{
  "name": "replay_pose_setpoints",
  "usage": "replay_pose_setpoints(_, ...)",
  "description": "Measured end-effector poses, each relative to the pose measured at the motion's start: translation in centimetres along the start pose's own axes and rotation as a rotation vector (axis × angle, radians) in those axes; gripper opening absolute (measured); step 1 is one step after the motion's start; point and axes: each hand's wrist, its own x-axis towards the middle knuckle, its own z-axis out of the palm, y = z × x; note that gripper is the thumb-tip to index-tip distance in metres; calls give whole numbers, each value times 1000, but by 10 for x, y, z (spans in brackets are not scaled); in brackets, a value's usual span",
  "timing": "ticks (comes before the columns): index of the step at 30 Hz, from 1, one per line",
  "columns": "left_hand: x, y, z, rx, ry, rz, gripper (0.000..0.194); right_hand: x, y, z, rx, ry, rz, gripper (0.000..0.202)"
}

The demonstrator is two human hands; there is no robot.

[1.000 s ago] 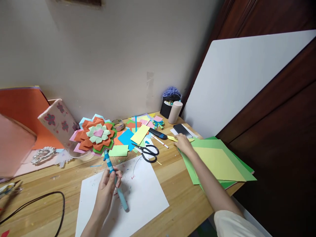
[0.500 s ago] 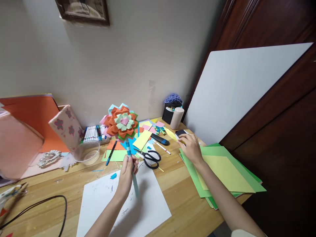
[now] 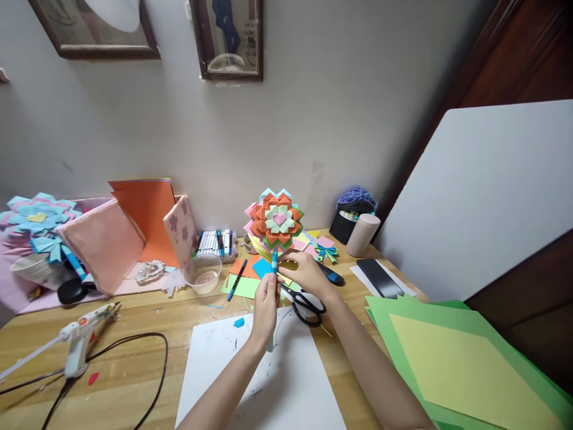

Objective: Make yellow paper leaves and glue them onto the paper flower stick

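Observation:
My left hand (image 3: 265, 303) grips the blue striped stem (image 3: 274, 261) of a layered paper flower (image 3: 276, 220), orange, green and pink, held upright above the wooden table (image 3: 134, 340). My right hand (image 3: 304, 273) is at the top of the stem just under the flower head, fingers pinched around a small yellow paper piece (image 3: 283, 279). Black scissors (image 3: 303, 302) lie right under my right hand. A white sheet (image 3: 290, 382) lies beneath both forearms.
A stack of green and yellow paper (image 3: 461, 364) lies at the right. A phone (image 3: 378, 277), glue gun (image 3: 76, 338) with cable, plastic bowl (image 3: 203, 272), marker set (image 3: 215, 242), blue pen (image 3: 236, 279) and a second paper flower (image 3: 36, 218) sit around. A white board (image 3: 487, 197) leans at right.
My left hand raised the flower upright and moved it right. My right hand left the green paper stack and came to the stem under the flower. The camera tilted up.

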Motion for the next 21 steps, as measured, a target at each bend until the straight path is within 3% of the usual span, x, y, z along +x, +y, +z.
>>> replay_pose_setpoints(5,1,3,-8,75,28,30,45,7,3,-2,90,-68,-38,22)
replay_pose_setpoints(8,3,2,-11,102,-18,28,44,7,11,-6,85,-74,-64,22)
replay_pose_setpoints(12,8,1,-14,39,-121,-53,37,6,24,-9,61,-94,-62,20)
replay_pose_setpoints(21,15,2,-21,-170,-226,-168,27,4,31,-6,120,-117,-39,15)
